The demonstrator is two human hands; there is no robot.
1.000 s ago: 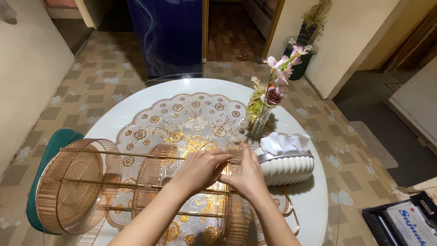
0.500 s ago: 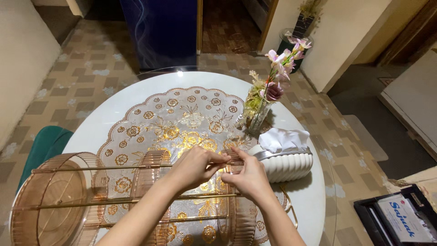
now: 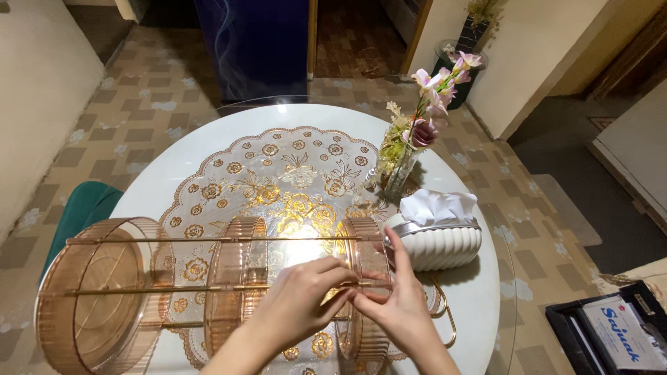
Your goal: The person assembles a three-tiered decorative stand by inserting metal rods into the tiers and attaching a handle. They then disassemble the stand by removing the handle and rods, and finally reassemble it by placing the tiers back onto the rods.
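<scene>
A three-tier amber plastic rack lies on its side on the round white table (image 3: pixel 479 305). Its large tray (image 3: pixel 104 292) is at the left, the middle tray (image 3: pixel 236 278) in the centre and the small tray (image 3: pixel 365 253) at the right. Thin gold rods (image 3: pixel 208 239) join the trays. My left hand (image 3: pixel 299 305) pinches a gold rod just left of the small tray. My right hand (image 3: pixel 399 309) meets it fingertip to fingertip at the same spot, with its index finger raised along the small tray's rim. A gold loop handle (image 3: pixel 447 316) sticks out beyond the small tray.
A gold-patterned lace mat (image 3: pixel 278 173) covers the table's middle. A glass vase of pink flowers (image 3: pixel 406 156) and a white ribbed tissue box (image 3: pixel 438 243) stand right of the rack. A teal chair (image 3: pixel 83 208) is at the left, a black box (image 3: pixel 611 333) at the lower right.
Both hands stay pinched on the rod by the small tray. The right index finger has lifted along the tray's rim. The view has shifted, so the rack sits lower in it.
</scene>
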